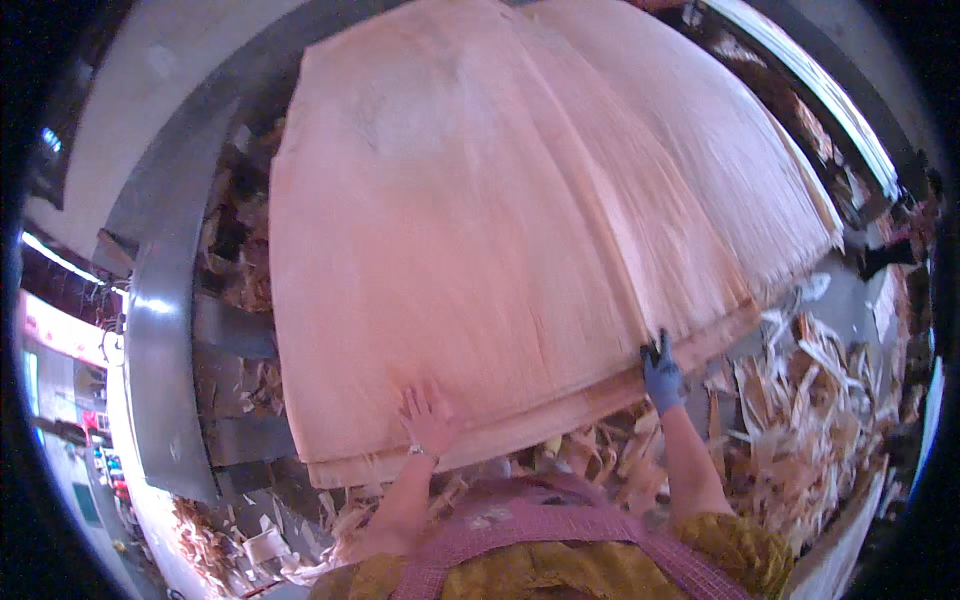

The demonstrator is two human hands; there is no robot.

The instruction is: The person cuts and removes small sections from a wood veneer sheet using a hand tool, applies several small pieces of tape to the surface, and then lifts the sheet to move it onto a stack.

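Wood sheets (430,250), scraps (800,420) strewn alongside, metal beam (163,320) left

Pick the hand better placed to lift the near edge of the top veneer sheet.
Likely the right hand: gloved, it is at the near edge of the top veneer sheet, though its grip is unclear. The bare left hand lies palm down, fingers spread, on the sheet's upper face.

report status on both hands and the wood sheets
Left hand flat on the wood sheets. Gloved right hand at their near edge, grip unclear. Wood scraps heaped off to the right.
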